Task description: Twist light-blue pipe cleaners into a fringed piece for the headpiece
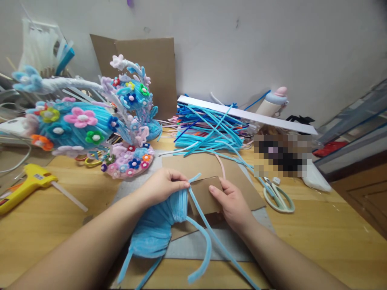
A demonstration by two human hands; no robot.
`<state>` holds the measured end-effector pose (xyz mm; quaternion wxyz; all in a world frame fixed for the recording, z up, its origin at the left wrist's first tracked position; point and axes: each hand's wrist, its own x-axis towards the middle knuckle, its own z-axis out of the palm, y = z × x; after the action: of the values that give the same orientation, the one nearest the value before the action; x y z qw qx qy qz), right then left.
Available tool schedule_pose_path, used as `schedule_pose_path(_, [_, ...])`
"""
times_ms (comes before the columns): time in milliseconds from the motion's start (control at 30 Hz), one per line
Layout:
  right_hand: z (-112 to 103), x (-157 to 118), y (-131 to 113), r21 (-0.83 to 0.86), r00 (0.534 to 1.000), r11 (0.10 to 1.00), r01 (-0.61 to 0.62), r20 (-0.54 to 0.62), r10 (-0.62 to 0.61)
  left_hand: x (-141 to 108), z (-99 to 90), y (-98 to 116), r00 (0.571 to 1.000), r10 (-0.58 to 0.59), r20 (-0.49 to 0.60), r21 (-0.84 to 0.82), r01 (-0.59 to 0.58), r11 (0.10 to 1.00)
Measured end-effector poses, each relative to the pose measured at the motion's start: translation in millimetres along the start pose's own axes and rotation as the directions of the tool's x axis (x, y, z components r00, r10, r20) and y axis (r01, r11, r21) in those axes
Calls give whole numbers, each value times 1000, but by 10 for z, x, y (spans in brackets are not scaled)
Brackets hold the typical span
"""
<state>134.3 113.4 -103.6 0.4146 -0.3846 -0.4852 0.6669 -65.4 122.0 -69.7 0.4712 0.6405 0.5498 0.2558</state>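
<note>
A strip of brown cardboard (205, 195) is wrapped at its left part with light blue pipe cleaners (157, 227), whose loose ends hang down. My left hand (163, 186) is closed, its thumb and finger pinching a blue pipe cleaner (208, 227) at the top edge of the wrapped part. That pipe cleaner runs down to the lower right. My right hand (231, 201) grips the bare right end of the cardboard strip, thumb in front. Beneath both hands lie a larger cardboard sheet (248, 189) and a grey mat (184, 251).
Flower-decorated blue lamps (81, 125) stand at the left, by a yellow glue gun (28, 185). Pipe cleaners (208, 129) are piled at the back. Scissors (279, 199) lie right, near a blurred patch. A bottle (269, 104) stands behind.
</note>
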Motion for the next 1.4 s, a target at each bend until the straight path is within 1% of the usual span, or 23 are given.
schedule_pose_path(133, [3, -6, -10, -4, 999, 1000, -27, 32, 27, 7, -17, -40, 999, -12, 38, 4, 12, 1000])
schedule_pose_path(233, [3, -11, -24, -18, 998, 999, -27, 50, 28, 17, -25, -85, 998, -26, 52, -44, 29, 999])
schedule_pose_path(267, [-1, -7, -23, -30, 1000, 1000, -7, 27, 8, 21, -26, -97, 998, -32, 48, -57, 35, 998])
schedule_pose_path(333, [-17, 14, -9, -117, 994, 990, 73, -77, -82, 26, -24, -112, 999, -42, 35, -63, 44, 997])
schedule_pose_path(400, [-36, 48, 14, -278, 959, 946, 166, -180, -221, 28, -15, -113, 998, -52, 24, -46, 53, 998])
schedule_pose_path(433, [-43, 65, 24, -349, 944, 918, 187, -193, -266, 29, -9, -108, 998, -57, 23, -39, 58, 998])
schedule_pose_path(467, [-45, 80, 32, -388, 947, 904, 181, -180, -267, 28, -1, -102, 998, -60, 22, -35, 60, 998])
schedule_pose_path(500, [-42, 89, 37, -392, 965, 908, 145, -147, -218, 28, 7, -94, 998, -60, 17, -32, 61, 998])
schedule_pose_path(567, [-23, 93, 34, -342, 997, 940, 19, -63, -44, 29, 20, -80, 998, -60, 3, -29, 60, 998])
schedule_pose_path(600, [-9, 88, 28, -310, 999, 950, -43, -32, 35, 30, 25, -73, 998, -60, -5, -26, 60, 998])
schedule_pose_path(633, [8, 79, 19, -281, 996, 956, -85, -18, 83, 31, 26, -68, 998, -60, -9, -22, 60, 998])
schedule_pose_path(667, [24, 70, 10, -255, 995, 962, -102, -22, 100, 31, 26, -63, 998, -60, -11, -15, 60, 998])
schedule_pose_path(800, [70, 35, -7, -187, 994, 978, -97, -66, 86, 18, 9, -45, 1000, -28, -15, 43, 28, 999])
schedule_pose_path(900, [66, 27, 16, -182, 996, 981, -67, -78, 53, 6, 4, -37, 1000, -3, -16, 57, 4, 998])
schedule_pose_path(967, [49, 28, 36, -187, 997, 981, -47, -76, 34, 10, 10, -38, 1000, -15, -5, 12, 15, 1000])
schedule_pose_path(1033, [32, 31, 47, -189, 997, 981, -46, -77, 32, 21, 18, -46, 1000, -23, -11, -84, 22, 996])
schedule_pose_path(1133, [11, 36, 41, -185, 995, 981, -49, -95, 32, 37, 20, -62, 1000, -2, -29, -190, -4, 982])
schedule_pose_path(1267, [-7, 43, 28, -190, 993, 980, -51, -112, 30, 36, 2, -74, 999, 22, 23, -175, -18, 984])
schedule_pose_path(1400, [-7, 43, 41, -188, 996, 981, -47, -89, 30, 26, 6, -70, 997, 52, 54, -147, -44, 988])
